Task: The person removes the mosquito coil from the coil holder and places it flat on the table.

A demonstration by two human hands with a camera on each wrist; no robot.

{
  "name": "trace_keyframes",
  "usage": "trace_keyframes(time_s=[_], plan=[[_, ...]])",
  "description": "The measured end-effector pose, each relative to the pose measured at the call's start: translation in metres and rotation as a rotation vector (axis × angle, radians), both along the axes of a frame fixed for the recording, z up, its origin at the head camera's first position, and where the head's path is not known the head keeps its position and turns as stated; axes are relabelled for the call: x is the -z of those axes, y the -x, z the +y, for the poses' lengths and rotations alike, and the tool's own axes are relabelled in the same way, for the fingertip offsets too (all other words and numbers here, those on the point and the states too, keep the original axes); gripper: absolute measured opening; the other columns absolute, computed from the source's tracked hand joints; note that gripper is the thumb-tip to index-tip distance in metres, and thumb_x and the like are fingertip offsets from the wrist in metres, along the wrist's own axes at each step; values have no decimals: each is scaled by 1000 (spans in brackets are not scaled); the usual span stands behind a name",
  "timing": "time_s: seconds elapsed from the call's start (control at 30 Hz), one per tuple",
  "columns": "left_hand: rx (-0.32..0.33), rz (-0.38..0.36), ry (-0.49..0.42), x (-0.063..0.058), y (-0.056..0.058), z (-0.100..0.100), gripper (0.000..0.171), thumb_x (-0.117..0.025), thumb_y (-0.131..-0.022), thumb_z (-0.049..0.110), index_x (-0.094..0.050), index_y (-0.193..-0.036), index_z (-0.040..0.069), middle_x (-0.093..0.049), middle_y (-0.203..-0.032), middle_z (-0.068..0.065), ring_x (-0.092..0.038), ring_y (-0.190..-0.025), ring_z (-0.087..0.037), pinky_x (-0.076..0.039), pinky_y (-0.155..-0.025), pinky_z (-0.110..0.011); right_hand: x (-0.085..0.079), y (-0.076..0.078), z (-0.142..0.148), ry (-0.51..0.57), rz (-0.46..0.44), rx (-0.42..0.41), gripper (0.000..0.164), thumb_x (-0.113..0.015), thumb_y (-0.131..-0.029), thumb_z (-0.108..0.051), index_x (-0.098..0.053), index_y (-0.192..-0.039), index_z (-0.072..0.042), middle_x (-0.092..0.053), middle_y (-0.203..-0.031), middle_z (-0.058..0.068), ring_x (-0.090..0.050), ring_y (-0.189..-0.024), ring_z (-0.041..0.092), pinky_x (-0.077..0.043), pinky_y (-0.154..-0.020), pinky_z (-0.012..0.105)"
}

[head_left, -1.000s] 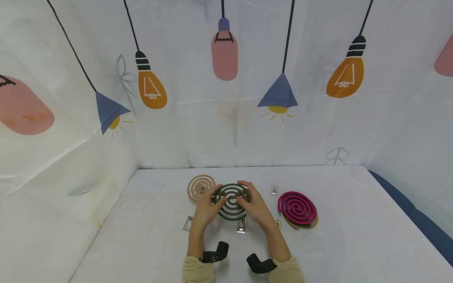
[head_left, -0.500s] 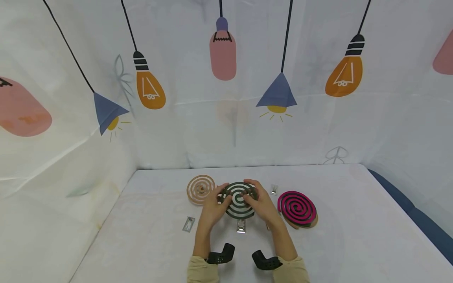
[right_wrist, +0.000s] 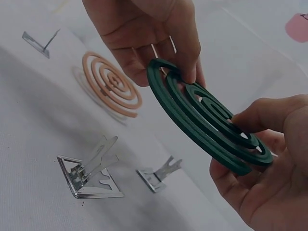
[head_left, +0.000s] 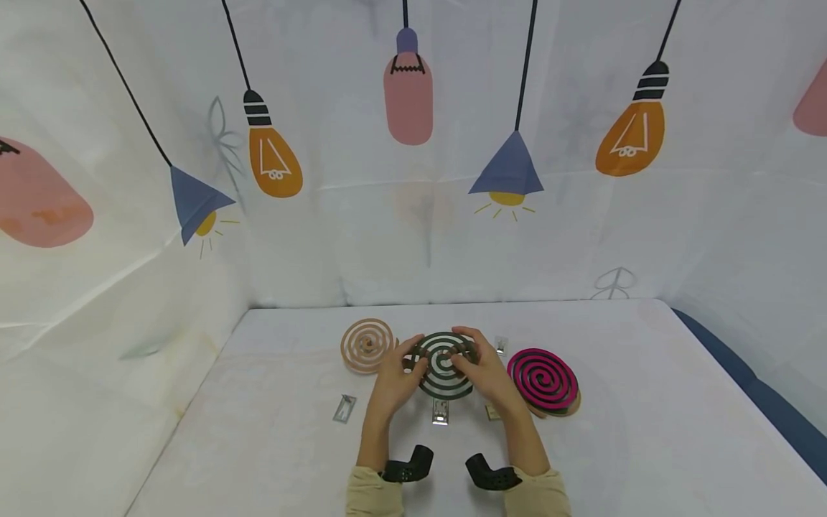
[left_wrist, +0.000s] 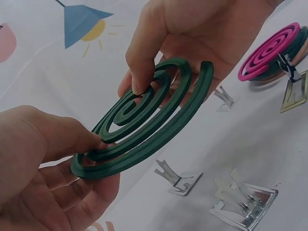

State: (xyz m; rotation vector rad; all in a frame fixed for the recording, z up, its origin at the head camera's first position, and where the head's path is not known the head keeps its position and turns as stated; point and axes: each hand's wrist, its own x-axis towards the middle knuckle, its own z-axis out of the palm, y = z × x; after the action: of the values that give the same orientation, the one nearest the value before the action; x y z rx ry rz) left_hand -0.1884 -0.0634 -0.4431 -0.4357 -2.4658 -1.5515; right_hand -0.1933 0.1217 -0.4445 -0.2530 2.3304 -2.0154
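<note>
A dark green mosquito coil is held up flat above the middle of the table, tilted in both wrist views. My left hand pinches its left edge, thumb on top and fingers beneath. On the other side, my right hand grips the coil with its thumb pressed near the spiral's centre. Below the coil stands a small metal coil stand with upright prongs. In the right wrist view, the green coil is one spiral with its outer end free.
To the left, a tan coil sits raised off the table. A stack of coils with a pink one on top lies at the right. Further metal stands are at the left, behind the right hand and by the right wrist.
Both hands have shifted to the right together with the green coil, still gripping it. The stand by the right wrist shows differently as the arm moves. The coils on the table stay put.
</note>
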Motion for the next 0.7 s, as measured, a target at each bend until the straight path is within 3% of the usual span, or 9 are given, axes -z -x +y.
trace_keyframes(time_s=[0.1, 0.2, 0.33, 0.4, 0.47, 0.53, 0.57, 0.67, 0.7], plan=[[17, 37, 3, 0, 0, 0, 43, -59, -84, 4, -55, -126, -4, -68, -98, -19, -66, -67, -9, -41, -103, -46, -1, 0, 1, -8, -7, 6, 50, -59, -89, -7, -44, -136, -16, -61, -112, 18, -59, -82, 16, -53, -67, 28], [24, -16, -8, -2, 0, 1, 44, -59, -85, 5, -55, -128, -2, -68, -101, -18, -66, -68, -9, -44, -100, -44, -1, 0, 1, -12, -23, 11, 49, -59, -89, -6, -45, -135, -19, -60, -112, 18, -59, -81, 17, -53, -67, 28], [18, -103, -30, -3, 0, 3, 45, -60, -86, 4, -54, -130, 2, -67, -105, -19, -67, -68, -12, -36, -107, -48, -1, 0, 3, -6, -41, 5, 49, -59, -90, -7, -44, -135, -20, -59, -113, 19, -59, -81, 18, -53, -68, 28], [21, -111, -39, -3, 0, 4, 45, -60, -86, 3, -54, -131, 1, -67, -106, -20, -67, -69, -13, -45, -99, -45, -1, -1, 4, -1, -49, -2, 50, -59, -91, -8, -42, -137, -19, -58, -115, 19, -59, -82, 19, -53, -69, 29], [26, -103, -42, -4, -1, 5, 45, -60, -86, 3, -53, -130, 0, -66, -106, -20, -67, -69, -14, -52, -89, -41, -2, -1, 6, -2, -56, -1, 51, -59, -91, -9, -42, -138, -19, -58, -116, 19, -58, -82, 19, -53, -70, 30], [27, -85, -29, -4, -1, 6, 45, -60, -86, 3, -54, -130, 0, -67, -106, -20, -68, -70, -16, -51, -93, -41, -2, 0, 7, -3, -64, -2, 51, -59, -91, -11, -41, -139, -18, -58, -117, 18, -58, -84, 19, -53, -72, 30], [23, -74, -20, -4, -1, 6, 44, -61, -86, 4, -54, -129, 0, -67, -106, -20, -68, -70, -17, -44, -102, -43, -3, -1, 8, -4, -66, -4, 51, -59, -91, -11, -41, -139, -18, -58, -118, 18, -58, -85, 18, -52, -72, 30], [16, -62, 1, -2, -1, 8, 44, -61, -86, 5, -54, -129, 2, -67, -106, -19, -69, -72, -18, -44, -102, -39, -3, 0, 10, -17, -70, -4, 49, -60, -91, -12, -43, -137, -19, -57, -118, 19, -59, -87, 19, -51, -74, 30], [17, -67, 0, -2, 0, 8, 44, -61, -86, 5, -54, -130, 2, -67, -106, -18, -68, -73, -18, -51, -93, -33, -3, 0, 11, -15, -71, -5, 49, -59, -91, -12, -43, -137, -19, -57, -119, 19, -59, -89, 20, -51, -75, 30]])
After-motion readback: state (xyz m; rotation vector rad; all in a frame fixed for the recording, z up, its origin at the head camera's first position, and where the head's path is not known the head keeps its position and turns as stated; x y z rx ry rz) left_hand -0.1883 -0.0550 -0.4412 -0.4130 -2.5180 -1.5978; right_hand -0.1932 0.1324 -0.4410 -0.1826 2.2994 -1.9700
